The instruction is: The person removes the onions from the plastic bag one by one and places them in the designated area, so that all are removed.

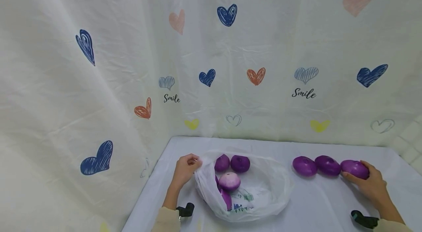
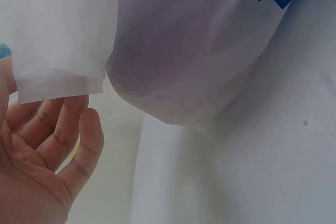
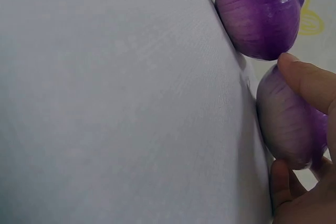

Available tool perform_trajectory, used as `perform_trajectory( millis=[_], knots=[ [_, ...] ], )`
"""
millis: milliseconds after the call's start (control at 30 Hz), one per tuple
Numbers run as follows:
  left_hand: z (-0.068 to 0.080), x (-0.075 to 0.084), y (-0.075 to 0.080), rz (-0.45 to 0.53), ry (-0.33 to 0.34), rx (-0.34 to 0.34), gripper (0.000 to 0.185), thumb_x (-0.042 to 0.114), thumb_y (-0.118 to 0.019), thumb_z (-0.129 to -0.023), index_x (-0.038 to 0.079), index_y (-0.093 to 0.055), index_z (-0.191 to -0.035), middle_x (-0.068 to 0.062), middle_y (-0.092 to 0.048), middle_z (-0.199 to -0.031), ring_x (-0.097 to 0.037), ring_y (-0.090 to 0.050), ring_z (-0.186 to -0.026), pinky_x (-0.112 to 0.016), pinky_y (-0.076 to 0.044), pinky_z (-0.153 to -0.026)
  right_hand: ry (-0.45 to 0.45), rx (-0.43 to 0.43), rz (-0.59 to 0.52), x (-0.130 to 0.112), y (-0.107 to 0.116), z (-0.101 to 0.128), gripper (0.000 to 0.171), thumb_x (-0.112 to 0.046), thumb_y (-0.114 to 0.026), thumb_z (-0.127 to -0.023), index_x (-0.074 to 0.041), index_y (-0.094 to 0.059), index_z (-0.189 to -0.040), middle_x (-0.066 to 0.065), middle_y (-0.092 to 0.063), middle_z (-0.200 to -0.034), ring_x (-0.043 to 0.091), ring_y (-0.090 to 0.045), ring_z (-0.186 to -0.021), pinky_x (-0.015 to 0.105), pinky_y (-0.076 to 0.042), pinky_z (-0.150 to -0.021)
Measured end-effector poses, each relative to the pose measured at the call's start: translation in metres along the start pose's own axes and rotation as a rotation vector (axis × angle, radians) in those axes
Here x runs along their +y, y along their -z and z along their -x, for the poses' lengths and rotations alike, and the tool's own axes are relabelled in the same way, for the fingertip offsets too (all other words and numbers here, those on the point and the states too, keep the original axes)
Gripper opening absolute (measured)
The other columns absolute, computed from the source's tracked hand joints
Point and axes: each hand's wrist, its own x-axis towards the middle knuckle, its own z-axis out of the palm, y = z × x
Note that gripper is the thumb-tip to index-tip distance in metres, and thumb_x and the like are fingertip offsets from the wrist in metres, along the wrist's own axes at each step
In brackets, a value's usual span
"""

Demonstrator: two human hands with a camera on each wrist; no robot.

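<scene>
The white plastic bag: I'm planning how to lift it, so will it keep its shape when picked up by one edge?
Probably not. The white plastic bag looks thin and crumpled, so it likely sags. The left hand pinches only its rim; the onions inside may roll together.

Thin white plastic carrier bag [image 1: 260, 188]: two of the purple onions inside, low against its left wall [image 1: 225, 198], partly veiled by the film, outlines unclear; small green print on the bag [image 1: 245, 197] too small to read. Left wrist view: bag crowds the lens, blurred, contents only a mauve shadow [image 2: 178, 61]; the person's left hand [image 2: 42, 150] cut off by the frame edge. Right wrist view: the person's right hand [image 3: 304, 145] mostly out of frame, covering part of the rightmost round purple onion [image 3: 286, 119].
</scene>
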Motion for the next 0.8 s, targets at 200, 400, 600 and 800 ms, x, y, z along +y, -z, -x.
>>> perform_trajectory(
  millis=[200, 400, 600, 800],
  knots=[
    [0.000, 0.000, 0.000, -0.006, -0.003, 0.003, 0.021, 0.032, -0.074, -0.094, 0.013, -0.074, -0.104, -0.005, -0.071, -0.092, -0.018, -0.060, -0.079, -0.031, -0.054, -0.069, -0.036, -0.005, 0.000, -0.001, 0.000, 0.001, 0.110, -0.057, -0.063, -0.095, 0.005, 0.000, -0.159, 0.048, -0.005, -0.154, 0.070, -0.014, -0.131, 0.077, -0.030, -0.099],
    [0.001, 0.001, -0.001, -0.014, -0.007, 0.001, 0.021, 0.032, -0.074, -0.095, 0.013, -0.074, -0.105, -0.004, -0.071, -0.092, -0.018, -0.060, -0.079, -0.031, -0.054, -0.070, 0.018, 0.025, 0.006, -0.002, 0.009, 0.009, 0.110, -0.058, -0.063, -0.095, 0.006, -0.001, -0.159, 0.048, -0.003, -0.154, 0.074, -0.010, -0.132, 0.081, -0.021, -0.101],
    [0.001, 0.002, -0.001, -0.018, -0.008, -0.001, 0.021, 0.031, -0.074, -0.094, 0.013, -0.074, -0.105, -0.004, -0.071, -0.092, -0.018, -0.061, -0.079, -0.031, -0.054, -0.070, 0.090, 0.117, 0.006, -0.018, 0.018, 0.020, 0.101, -0.049, -0.065, -0.097, 0.005, -0.007, -0.159, 0.048, -0.005, -0.153, 0.071, -0.011, -0.130, 0.077, -0.020, -0.094],
    [0.000, 0.001, -0.001, -0.016, -0.011, -0.001, 0.020, 0.031, -0.074, -0.094, 0.013, -0.074, -0.104, -0.004, -0.072, -0.092, -0.018, -0.061, -0.079, -0.031, -0.054, -0.069, 0.276, 0.301, -0.027, -0.061, 0.023, 0.043, 0.083, -0.033, -0.073, -0.094, 0.004, -0.030, -0.155, 0.044, -0.030, -0.147, 0.057, -0.031, -0.124, 0.052, -0.030, -0.088]
  ],
)
